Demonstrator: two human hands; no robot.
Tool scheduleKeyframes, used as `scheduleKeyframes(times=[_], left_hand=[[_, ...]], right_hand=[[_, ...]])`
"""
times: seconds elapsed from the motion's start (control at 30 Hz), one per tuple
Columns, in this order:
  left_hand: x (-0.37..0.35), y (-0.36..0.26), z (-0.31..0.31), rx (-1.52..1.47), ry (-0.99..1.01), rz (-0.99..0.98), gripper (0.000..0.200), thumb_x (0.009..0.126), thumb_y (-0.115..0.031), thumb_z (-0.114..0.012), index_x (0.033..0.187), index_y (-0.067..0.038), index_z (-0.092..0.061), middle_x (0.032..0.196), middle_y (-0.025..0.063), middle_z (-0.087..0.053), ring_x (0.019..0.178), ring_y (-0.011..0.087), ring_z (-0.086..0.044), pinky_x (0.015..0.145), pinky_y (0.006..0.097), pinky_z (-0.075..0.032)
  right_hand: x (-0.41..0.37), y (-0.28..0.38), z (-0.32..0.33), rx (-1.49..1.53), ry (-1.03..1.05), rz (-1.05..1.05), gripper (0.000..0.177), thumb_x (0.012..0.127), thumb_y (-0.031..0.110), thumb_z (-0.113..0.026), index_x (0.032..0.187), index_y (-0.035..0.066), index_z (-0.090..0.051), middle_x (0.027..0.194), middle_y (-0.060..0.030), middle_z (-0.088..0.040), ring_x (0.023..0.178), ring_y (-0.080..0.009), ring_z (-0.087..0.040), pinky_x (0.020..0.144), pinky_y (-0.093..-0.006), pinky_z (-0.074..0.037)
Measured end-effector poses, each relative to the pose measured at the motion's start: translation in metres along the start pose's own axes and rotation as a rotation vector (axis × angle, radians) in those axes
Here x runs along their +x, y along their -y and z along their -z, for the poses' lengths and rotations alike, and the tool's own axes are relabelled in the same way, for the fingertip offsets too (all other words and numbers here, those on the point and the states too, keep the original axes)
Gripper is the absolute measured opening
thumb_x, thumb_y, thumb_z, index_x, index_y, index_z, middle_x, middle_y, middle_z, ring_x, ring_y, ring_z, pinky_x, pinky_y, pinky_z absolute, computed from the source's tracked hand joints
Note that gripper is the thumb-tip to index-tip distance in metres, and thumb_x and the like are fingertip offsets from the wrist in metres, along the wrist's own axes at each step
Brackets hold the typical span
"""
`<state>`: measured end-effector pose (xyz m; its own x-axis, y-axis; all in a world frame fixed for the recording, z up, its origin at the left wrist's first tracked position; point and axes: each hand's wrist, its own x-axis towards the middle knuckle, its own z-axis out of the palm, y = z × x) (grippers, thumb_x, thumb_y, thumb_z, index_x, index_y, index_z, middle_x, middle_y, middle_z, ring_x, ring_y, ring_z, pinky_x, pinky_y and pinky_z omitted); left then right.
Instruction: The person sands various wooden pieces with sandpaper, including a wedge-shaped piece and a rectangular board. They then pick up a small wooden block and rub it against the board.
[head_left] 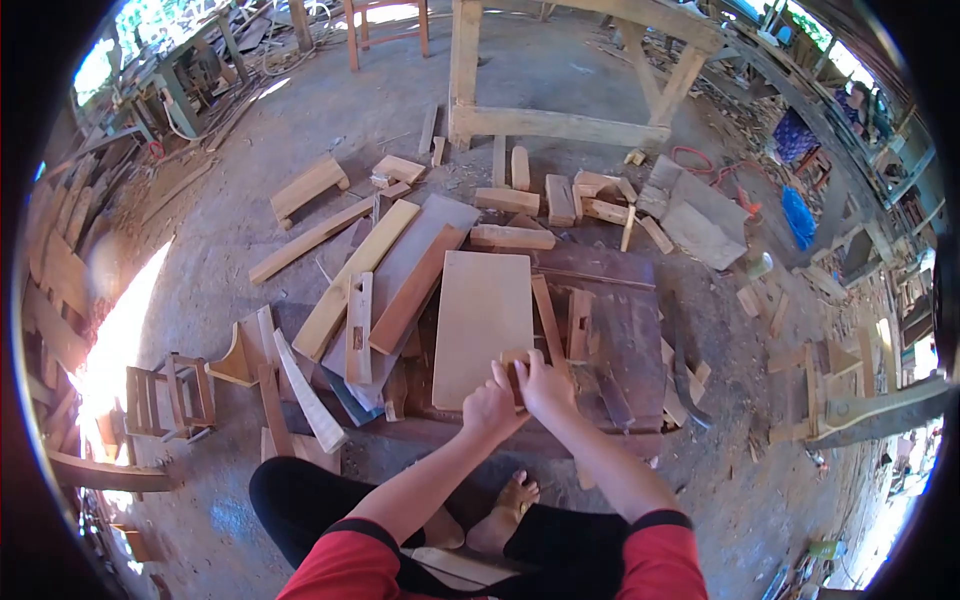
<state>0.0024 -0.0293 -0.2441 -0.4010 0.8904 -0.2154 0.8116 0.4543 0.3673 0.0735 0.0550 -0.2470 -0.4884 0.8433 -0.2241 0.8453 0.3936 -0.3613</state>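
A wide, smooth, light-brown board (pixel 484 310) lies flat in front of me on the low workbench (pixel 625 370). At its near right corner, both hands are closed on a small brown wooden block (pixel 514 357). My left hand (pixel 489 410) grips the block from the left, fingers curled. From the right, my right hand (pixel 547 388) wraps its fingers around the same block. The fingers cover much of the block, which overlaps the board's edge in this view. A narrow reddish plank (pixel 418 288) leans beside the board's left side.
Slotted wood pieces (pixel 579 325) and long strips (pixel 358 278) lie around the board. More offcuts (pixel 513 236) are scattered beyond it. A wooden table frame (pixel 560 123) stands ahead, a small slatted wooden piece (pixel 170 398) at left. A curved dark tool (pixel 684 370) lies at right; a person (pixel 857 105) is farther back.
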Motion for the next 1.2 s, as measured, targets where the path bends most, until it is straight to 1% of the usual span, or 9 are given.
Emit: scheduleKeyframes(times=[0.2,0.3,0.37,0.43,0.47,0.67,0.87,1.03,1.2], left_hand=[[0.117,-0.017,-0.001,0.141,-0.074,0.074,0.092,0.063,-0.048,-0.064,0.12,0.014,-0.028,0.077,0.0133,-0.058,0.064,0.0197,-0.062,0.053,0.0298,-0.05],[0.237,0.0,-0.007,0.063,-0.348,0.109,0.072,0.068,-0.036,-0.06,0.115,0.012,-0.035,0.08,0.0145,-0.06,0.068,0.021,-0.062,0.055,0.0311,-0.05],[0.299,0.003,0.013,0.285,-0.233,0.05,0.063,0.069,-0.033,-0.059,0.11,0.011,-0.04,0.08,0.0141,-0.06,0.07,0.0209,-0.063,0.057,0.0317,-0.05],[0.31,0.004,0.028,0.317,-0.338,0.024,0.062,0.068,-0.033,-0.059,0.107,0.011,-0.041,0.077,0.0126,-0.061,0.067,0.0209,-0.063,0.055,0.0319,-0.049],[0.305,0.008,0.035,0.347,-0.416,0.009,0.06,0.067,-0.033,-0.06,0.105,0.01,-0.042,0.074,0.0111,-0.062,0.064,0.021,-0.063,0.053,0.0321,-0.049],[0.136,0.011,0.055,0.102,-0.076,-0.014,0.079,0.064,-0.047,-0.064,0.109,0.009,-0.032,0.069,0.0122,-0.061,0.058,0.0247,-0.063,0.05,0.0361,-0.049],[-0.028,0.008,0.033,0.053,0.157,0.177,0.078,0.064,-0.04,-0.066,0.11,0.012,-0.031,0.069,0.0126,-0.061,0.06,0.0227,-0.063,0.05,0.0323,-0.05],[-0.03,0.016,0.027,0.133,0.156,0.143,0.084,0.065,-0.043,-0.064,0.115,0.014,-0.028,0.069,0.0129,-0.062,0.062,0.024,-0.064,0.051,0.0323,-0.051],[0.043,0.025,0.027,0.071,0.159,0.208,0.083,0.066,-0.042,-0.064,0.118,0.011,-0.028,0.072,0.0108,-0.062,0.064,0.0234,-0.064,0.053,0.0334,-0.051]], right_hand=[[0.12,-0.011,0.012,-0.098,0.018,0.089,0.036,0.088,0.041,-0.032,0.104,0.011,-0.044,0.07,-0.0153,-0.061,0.064,-0.0336,-0.06,0.059,-0.0461,-0.048],[0.233,0.002,0.017,-0.051,-0.048,0.06,0.041,0.087,0.045,-0.032,0.104,0.011,-0.047,0.082,-0.019,-0.06,0.077,-0.0335,-0.06,0.067,-0.0453,-0.047],[0.292,0.009,0.014,-0.044,-0.085,-0.008,0.043,0.087,0.046,-0.032,0.103,0.01,-0.049,0.091,-0.0215,-0.058,0.085,-0.0349,-0.058,0.072,-0.0448,-0.046],[0.31,0.018,0.023,-0.055,-0.109,-0.066,0.043,0.087,0.046,-0.032,0.102,0.01,-0.05,0.094,-0.0225,-0.057,0.087,-0.0358,-0.057,0.074,-0.0445,-0.046],[0.305,0.019,0.024,-0.009,-0.117,-0.031,0.043,0.087,0.046,-0.032,0.101,0.009,-0.049,0.094,-0.0224,-0.058,0.087,-0.0367,-0.057,0.074,-0.0448,-0.046],[0.135,0.024,0.022,0.163,-0.042,0.003,0.043,0.087,0.047,-0.031,0.102,0.011,-0.047,0.09,-0.02,-0.059,0.081,-0.0351,-0.058,0.07,-0.047,-0.044],[-0.033,0.027,-0.017,0.068,0.076,0.007,0.036,0.087,0.043,-0.035,0.103,0.013,-0.044,0.074,-0.0178,-0.061,0.07,-0.0359,-0.059,0.061,-0.0462,-0.046],[-0.036,0.038,-0.015,0.046,0.058,-0.033,0.034,0.087,0.043,-0.037,0.105,0.015,-0.044,0.069,-0.0166,-0.061,0.065,-0.0349,-0.06,0.056,-0.0451,-0.046],[0.04,0.039,-0.015,0.01,-0.014,0.02,0.035,0.085,0.044,-0.039,0.105,0.016,-0.046,0.069,-0.0156,-0.061,0.064,-0.0338,-0.06,0.055,-0.0447,-0.046]])
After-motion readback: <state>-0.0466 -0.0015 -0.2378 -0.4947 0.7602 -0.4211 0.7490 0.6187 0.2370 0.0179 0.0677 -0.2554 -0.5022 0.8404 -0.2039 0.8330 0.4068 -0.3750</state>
